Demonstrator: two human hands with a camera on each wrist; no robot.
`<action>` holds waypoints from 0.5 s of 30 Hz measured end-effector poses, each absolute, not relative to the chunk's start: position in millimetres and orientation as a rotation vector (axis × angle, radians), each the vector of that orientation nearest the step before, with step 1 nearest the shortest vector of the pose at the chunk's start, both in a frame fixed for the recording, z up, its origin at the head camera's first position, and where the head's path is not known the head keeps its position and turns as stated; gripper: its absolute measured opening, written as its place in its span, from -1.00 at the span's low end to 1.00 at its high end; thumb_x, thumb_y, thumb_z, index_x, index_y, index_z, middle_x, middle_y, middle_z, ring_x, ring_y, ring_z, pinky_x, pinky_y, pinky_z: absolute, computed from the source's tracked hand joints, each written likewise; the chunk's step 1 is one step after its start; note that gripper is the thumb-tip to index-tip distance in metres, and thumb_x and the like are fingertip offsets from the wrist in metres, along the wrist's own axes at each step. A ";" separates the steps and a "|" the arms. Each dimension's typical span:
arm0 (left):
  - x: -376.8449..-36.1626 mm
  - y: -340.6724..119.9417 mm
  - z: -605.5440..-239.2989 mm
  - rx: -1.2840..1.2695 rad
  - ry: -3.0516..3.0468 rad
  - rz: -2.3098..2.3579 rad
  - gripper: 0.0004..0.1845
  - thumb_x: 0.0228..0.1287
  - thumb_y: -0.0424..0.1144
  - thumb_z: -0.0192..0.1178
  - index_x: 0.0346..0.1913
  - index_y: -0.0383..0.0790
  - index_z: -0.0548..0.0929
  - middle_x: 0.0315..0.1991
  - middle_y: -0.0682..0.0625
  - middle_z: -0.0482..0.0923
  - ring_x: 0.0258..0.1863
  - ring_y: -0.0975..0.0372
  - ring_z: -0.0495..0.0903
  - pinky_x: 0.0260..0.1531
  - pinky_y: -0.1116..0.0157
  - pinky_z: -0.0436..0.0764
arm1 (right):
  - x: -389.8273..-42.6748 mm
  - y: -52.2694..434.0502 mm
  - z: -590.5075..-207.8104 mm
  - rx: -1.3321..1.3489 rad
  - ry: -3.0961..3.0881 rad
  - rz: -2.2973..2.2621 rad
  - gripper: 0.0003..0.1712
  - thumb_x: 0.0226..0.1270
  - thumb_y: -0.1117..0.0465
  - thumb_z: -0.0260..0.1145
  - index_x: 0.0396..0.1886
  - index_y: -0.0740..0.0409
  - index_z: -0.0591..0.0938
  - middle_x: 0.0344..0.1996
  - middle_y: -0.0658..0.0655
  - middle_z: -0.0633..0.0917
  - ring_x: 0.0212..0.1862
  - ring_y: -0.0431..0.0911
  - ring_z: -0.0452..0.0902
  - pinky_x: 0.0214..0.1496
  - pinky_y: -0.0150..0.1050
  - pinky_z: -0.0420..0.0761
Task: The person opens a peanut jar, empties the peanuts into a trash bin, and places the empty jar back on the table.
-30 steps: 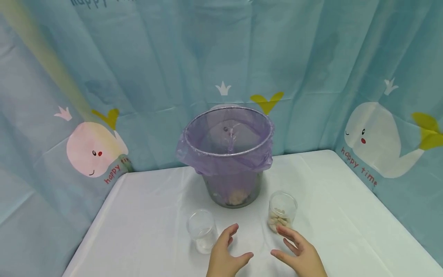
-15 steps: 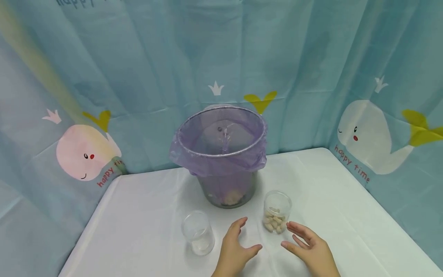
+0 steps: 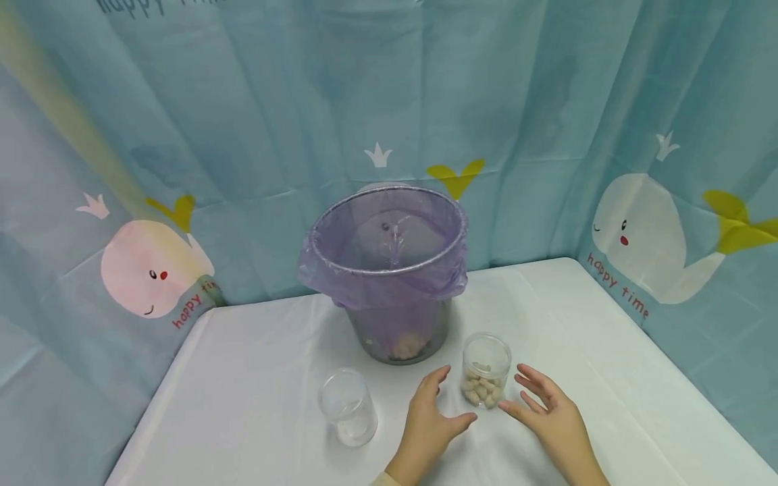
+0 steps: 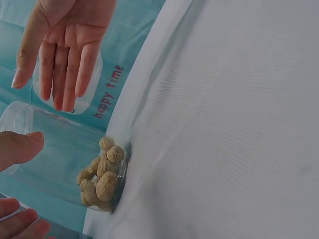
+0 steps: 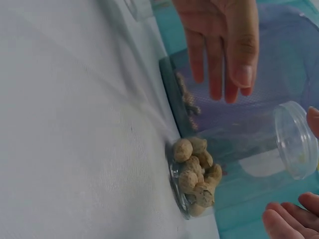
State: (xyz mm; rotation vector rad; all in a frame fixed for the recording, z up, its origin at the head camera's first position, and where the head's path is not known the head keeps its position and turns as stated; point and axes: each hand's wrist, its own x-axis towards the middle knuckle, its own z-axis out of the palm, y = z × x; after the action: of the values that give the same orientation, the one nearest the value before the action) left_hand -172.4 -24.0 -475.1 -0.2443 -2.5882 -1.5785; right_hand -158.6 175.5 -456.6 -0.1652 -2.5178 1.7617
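A clear plastic jar stands upright on the table, with several unshelled peanuts in its bottom. My left hand is just left of it, thumb and fingers spread apart and curved. On the other side my right hand faces it in the same spread pose, its thumb tip close to the jar's base. Whether that thumb touches the jar I cannot tell. Both wrist views show the jar between the hands, the peanuts piled at its base. Neither hand holds anything.
A second clear jar stands left of my left hand. Behind both jars is a bin lined with a purple bag, with something pale at its bottom. A white cloth covers the table; a blue curtain hangs behind it.
Both hands have moved forward and to the right, from in front of the peanut jar to either side of it. The head view has swung slightly right. The jars stay where they were.
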 end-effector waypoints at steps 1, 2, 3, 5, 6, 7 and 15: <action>-173.3 -22.9 -474.9 -0.247 -2.588 -1.581 -0.17 -0.08 -0.25 0.58 0.32 -0.28 0.46 0.25 -0.13 0.53 0.21 -0.11 0.54 0.19 -0.02 0.60 | -160.1 175.5 -456.1 -0.161 -2.530 1.751 -0.10 0.13 0.06 0.55 0.42 0.18 0.36 0.38 0.30 0.46 0.36 0.13 0.44 0.25 -0.34 0.60; -174.3 -21.9 -474.4 -0.247 -2.588 -1.581 -0.17 -0.08 -0.24 0.58 0.32 -0.27 0.46 0.26 -0.13 0.52 0.23 -0.11 0.53 0.20 -0.03 0.59 | -161.8 175.6 -455.5 -0.160 -2.537 1.747 -0.08 0.13 0.06 0.55 0.44 0.17 0.34 0.40 0.28 0.44 0.38 0.15 0.42 0.25 -0.37 0.59; -175.3 -21.0 -474.3 -0.246 -2.590 -1.577 -0.17 -0.08 -0.24 0.58 0.32 -0.27 0.46 0.26 -0.13 0.52 0.24 -0.11 0.53 0.21 -0.04 0.58 | -163.2 175.6 -455.0 -0.156 -2.540 1.750 -0.07 0.13 0.06 0.55 0.45 0.17 0.33 0.41 0.28 0.41 0.39 0.16 0.40 0.26 -0.37 0.57; -177.3 -18.4 -475.0 -0.260 -2.595 -1.547 -0.17 -0.09 -0.23 0.59 0.32 -0.26 0.46 0.26 -0.13 0.53 0.24 -0.10 0.52 0.21 -0.05 0.58 | -165.2 176.7 -454.0 -0.151 -2.536 1.755 -0.05 0.13 0.07 0.55 0.46 0.16 0.31 0.44 0.27 0.38 0.41 0.14 0.37 0.27 -0.40 0.55; -178.4 -17.2 -475.2 -0.262 -2.598 -1.539 -0.16 -0.10 -0.23 0.59 0.32 -0.26 0.46 0.27 -0.12 0.53 0.25 -0.09 0.52 0.22 -0.05 0.58 | -165.9 176.9 -453.2 -0.151 -2.537 1.757 -0.05 0.13 0.06 0.55 0.47 0.15 0.30 0.44 0.26 0.38 0.42 0.14 0.36 0.26 -0.46 0.54; -179.7 -16.0 -476.2 -0.265 -2.602 -1.529 -0.16 -0.10 -0.23 0.59 0.32 -0.26 0.46 0.27 -0.12 0.52 0.26 -0.08 0.52 0.22 -0.05 0.57 | -166.6 177.1 -452.6 -0.151 -2.536 1.758 -0.04 0.13 0.06 0.55 0.47 0.13 0.30 0.45 0.25 0.37 0.43 0.13 0.35 0.26 -0.50 0.52; -191.7 -5.8 -484.5 -0.293 -2.622 -1.596 -0.03 -0.06 -0.23 0.58 0.44 -0.27 0.30 0.35 -0.17 0.43 0.32 -0.08 0.44 0.29 -0.09 0.51 | -175.0 175.2 -448.1 -0.055 -2.473 1.763 -0.07 0.14 0.13 0.55 0.46 0.17 0.31 0.44 0.30 0.36 0.43 0.15 0.32 0.19 -0.69 0.45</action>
State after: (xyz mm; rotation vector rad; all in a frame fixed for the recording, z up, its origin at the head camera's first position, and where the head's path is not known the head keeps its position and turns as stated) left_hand -191.7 -5.8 -484.5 -0.2929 -2.6221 -1.5962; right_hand -175.0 175.2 -448.1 -0.0553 -2.4731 1.7626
